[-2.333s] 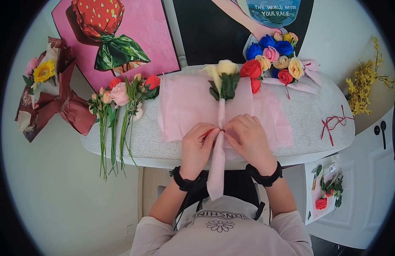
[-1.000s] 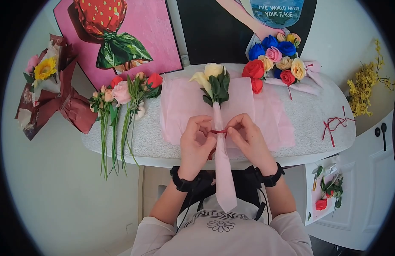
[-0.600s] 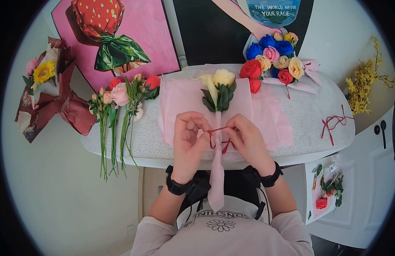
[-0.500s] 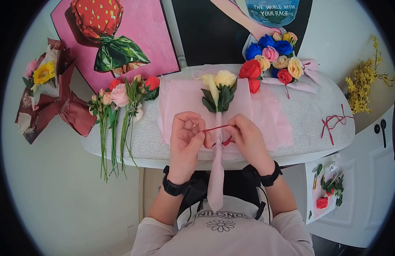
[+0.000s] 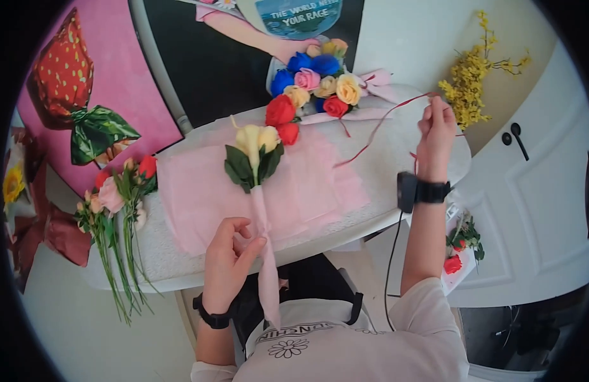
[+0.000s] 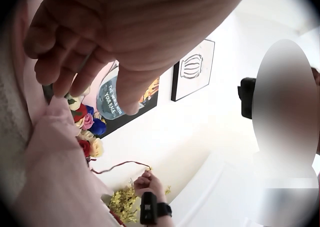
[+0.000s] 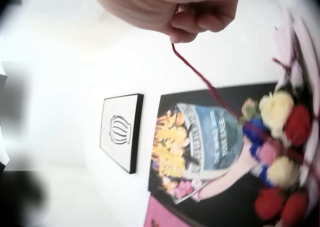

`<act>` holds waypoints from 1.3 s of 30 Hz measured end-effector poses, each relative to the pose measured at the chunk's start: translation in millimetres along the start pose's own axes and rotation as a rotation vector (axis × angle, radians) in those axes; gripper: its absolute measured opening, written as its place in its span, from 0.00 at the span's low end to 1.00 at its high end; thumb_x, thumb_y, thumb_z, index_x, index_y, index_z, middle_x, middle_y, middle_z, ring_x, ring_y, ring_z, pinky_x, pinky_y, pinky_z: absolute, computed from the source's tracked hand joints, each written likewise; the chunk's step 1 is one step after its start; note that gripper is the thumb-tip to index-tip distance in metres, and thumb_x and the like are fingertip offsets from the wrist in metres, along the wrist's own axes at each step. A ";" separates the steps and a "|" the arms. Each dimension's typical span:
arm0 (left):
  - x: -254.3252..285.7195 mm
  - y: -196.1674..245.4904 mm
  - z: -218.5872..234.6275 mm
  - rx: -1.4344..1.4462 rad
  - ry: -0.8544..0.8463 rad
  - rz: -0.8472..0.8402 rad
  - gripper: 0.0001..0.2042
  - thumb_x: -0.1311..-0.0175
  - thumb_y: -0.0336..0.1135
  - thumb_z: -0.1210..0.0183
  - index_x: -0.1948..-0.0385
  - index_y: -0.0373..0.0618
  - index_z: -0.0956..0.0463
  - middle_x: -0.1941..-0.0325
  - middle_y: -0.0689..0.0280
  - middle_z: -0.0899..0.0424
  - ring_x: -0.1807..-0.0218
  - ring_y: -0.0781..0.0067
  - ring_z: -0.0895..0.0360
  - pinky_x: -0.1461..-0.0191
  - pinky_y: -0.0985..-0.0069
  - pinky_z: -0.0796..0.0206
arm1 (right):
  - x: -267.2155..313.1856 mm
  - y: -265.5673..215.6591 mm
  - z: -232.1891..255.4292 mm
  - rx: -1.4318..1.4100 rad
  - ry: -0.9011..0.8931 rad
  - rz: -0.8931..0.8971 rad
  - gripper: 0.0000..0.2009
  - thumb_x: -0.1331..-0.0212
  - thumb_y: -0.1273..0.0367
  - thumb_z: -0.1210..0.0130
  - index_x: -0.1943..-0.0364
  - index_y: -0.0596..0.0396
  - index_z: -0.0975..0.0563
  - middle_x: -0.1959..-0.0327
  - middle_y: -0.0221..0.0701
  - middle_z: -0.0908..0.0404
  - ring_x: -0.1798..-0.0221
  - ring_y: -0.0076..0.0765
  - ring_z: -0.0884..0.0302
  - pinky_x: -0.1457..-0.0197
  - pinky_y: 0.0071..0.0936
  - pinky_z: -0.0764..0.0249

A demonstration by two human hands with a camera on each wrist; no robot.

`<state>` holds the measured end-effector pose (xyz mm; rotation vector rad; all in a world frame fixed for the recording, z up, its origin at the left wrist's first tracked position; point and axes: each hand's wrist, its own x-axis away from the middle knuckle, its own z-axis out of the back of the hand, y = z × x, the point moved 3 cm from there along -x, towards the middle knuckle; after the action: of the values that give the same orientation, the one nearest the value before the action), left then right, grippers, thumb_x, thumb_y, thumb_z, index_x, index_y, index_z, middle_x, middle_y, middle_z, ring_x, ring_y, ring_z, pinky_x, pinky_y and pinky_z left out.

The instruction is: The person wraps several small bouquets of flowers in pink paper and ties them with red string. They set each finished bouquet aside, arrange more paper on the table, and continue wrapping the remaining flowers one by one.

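A small bouquet of a cream rose and a calla lily (image 5: 248, 141) with green leaves lies across pink tissue sheets (image 5: 199, 197). Its stem is rolled in pink wrapping paper (image 5: 269, 280), whose lower end hangs over the table's front edge. My left hand (image 5: 226, 264) is beside the rolled stem, thumb at the paper and fingers loosely bent; the left wrist view shows nothing pinched between them. Raised at the right, my right hand (image 5: 437, 137) pinches one end of a red ribbon (image 5: 385, 119), which trails down left toward the tissue. The right wrist view shows the ribbon (image 7: 200, 77) hanging from the fingertips.
Loose stems with pink and red flowers (image 5: 113, 197) lie at the table's left. Behind the tissue rests a bouquet of blue, red and cream roses (image 5: 307, 79). Yellow flowers (image 5: 469, 83) stand at the right, near a white door (image 5: 530, 210). Paintings lean at the back.
My right hand has swung up and right, drawing the red ribbon away from the wrapped stem. My left hand has let go of the ribbon. The head view has turned right.
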<state>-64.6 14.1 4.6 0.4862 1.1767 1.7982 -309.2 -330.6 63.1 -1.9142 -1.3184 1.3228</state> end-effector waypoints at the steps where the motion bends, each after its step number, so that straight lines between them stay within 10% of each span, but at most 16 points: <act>1: 1.2 4.3 -2.7 -0.032 0.007 0.044 0.17 0.42 0.32 0.36 0.53 0.38 0.29 0.70 0.70 0.26 0.75 0.81 0.32 0.70 0.81 0.40 | -16.4 -3.4 12.1 0.056 0.040 0.072 0.07 0.32 0.66 0.46 0.67 0.52 0.28 0.80 0.22 0.30 0.81 0.14 0.42 0.79 0.15 0.47; 9: -0.8 2.7 -23.7 -0.445 0.136 -0.004 0.21 0.47 0.42 0.32 0.59 0.38 0.28 0.76 0.62 0.26 0.75 0.63 0.26 0.69 0.68 0.34 | -51.5 -9.5 75.4 0.622 0.159 0.249 0.09 0.33 0.66 0.45 0.66 0.57 0.26 0.80 0.25 0.25 0.77 0.15 0.31 0.74 0.18 0.35; 13: -3.6 0.4 -23.0 -0.417 0.107 -0.009 0.17 0.46 0.40 0.33 0.67 0.38 0.28 0.82 0.63 0.27 0.77 0.62 0.27 0.69 0.68 0.33 | -38.4 37.0 104.7 1.332 -0.184 0.069 0.16 0.40 0.59 0.43 0.63 0.60 0.20 0.69 0.46 0.17 0.61 0.51 0.18 0.57 0.39 0.25; 14: -4.2 -0.6 -22.9 -0.394 0.115 -0.014 0.15 0.45 0.39 0.34 0.68 0.37 0.28 0.82 0.63 0.27 0.77 0.64 0.27 0.70 0.69 0.34 | -27.2 41.7 102.0 1.399 -0.270 0.031 0.14 0.40 0.61 0.42 0.63 0.62 0.20 0.69 0.42 0.19 0.67 0.40 0.21 0.59 0.37 0.28; 17: -5.1 -8.0 -21.3 -0.267 0.141 -0.006 0.10 0.42 0.34 0.38 0.69 0.37 0.28 0.83 0.64 0.28 0.77 0.71 0.28 0.72 0.72 0.35 | 10.1 25.7 67.5 1.690 -0.155 0.313 0.13 0.41 0.62 0.41 0.60 0.57 0.19 0.62 0.40 0.19 0.58 0.49 0.22 0.55 0.42 0.28; 20: -5.3 -18.3 -18.8 -0.011 0.165 0.031 0.06 0.39 0.29 0.41 0.66 0.38 0.28 0.80 0.68 0.27 0.77 0.78 0.29 0.74 0.76 0.38 | 51.2 -11.5 7.2 1.383 -0.099 0.764 0.11 0.41 0.66 0.40 0.58 0.57 0.20 0.60 0.38 0.21 0.59 0.48 0.24 0.56 0.41 0.28; 24: -1.8 -16.6 -18.6 0.299 0.165 0.079 0.06 0.33 0.28 0.46 0.58 0.40 0.29 0.75 0.73 0.26 0.75 0.86 0.32 0.74 0.83 0.40 | 132.8 -12.7 -65.9 0.599 -0.807 -0.037 0.16 0.39 0.68 0.40 0.48 0.57 0.24 0.57 0.34 0.22 0.57 0.32 0.23 0.57 0.28 0.28; 26: 0.1 -7.9 -22.8 0.391 0.144 0.083 0.08 0.30 0.29 0.49 0.52 0.41 0.29 0.71 0.73 0.25 0.73 0.88 0.32 0.73 0.86 0.41 | 176.8 -7.2 -99.1 0.332 -1.016 -0.134 0.18 0.39 0.67 0.40 0.45 0.56 0.25 0.58 0.31 0.22 0.56 0.26 0.24 0.56 0.24 0.29; 37: -1.7 3.3 -20.8 0.617 0.136 0.056 0.10 0.28 0.29 0.50 0.48 0.40 0.31 0.66 0.72 0.23 0.71 0.88 0.29 0.70 0.87 0.37 | 225.6 30.5 -147.3 -0.011 -0.876 -0.632 0.13 0.38 0.66 0.40 0.55 0.58 0.23 0.67 0.23 0.24 0.62 0.19 0.28 0.58 0.20 0.30; 39: -5.9 -2.9 -24.6 0.497 0.234 -0.039 0.12 0.32 0.26 0.46 0.49 0.40 0.32 0.65 0.71 0.22 0.69 0.86 0.27 0.69 0.85 0.35 | 226.3 21.7 -149.5 0.056 -0.870 -0.445 0.14 0.37 0.66 0.41 0.53 0.60 0.23 0.68 0.26 0.24 0.63 0.24 0.26 0.58 0.22 0.29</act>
<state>-77.8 -3.2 -8.6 0.5374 1.7988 1.5508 -148.8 -117.6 9.0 -0.8882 -1.9105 1.9781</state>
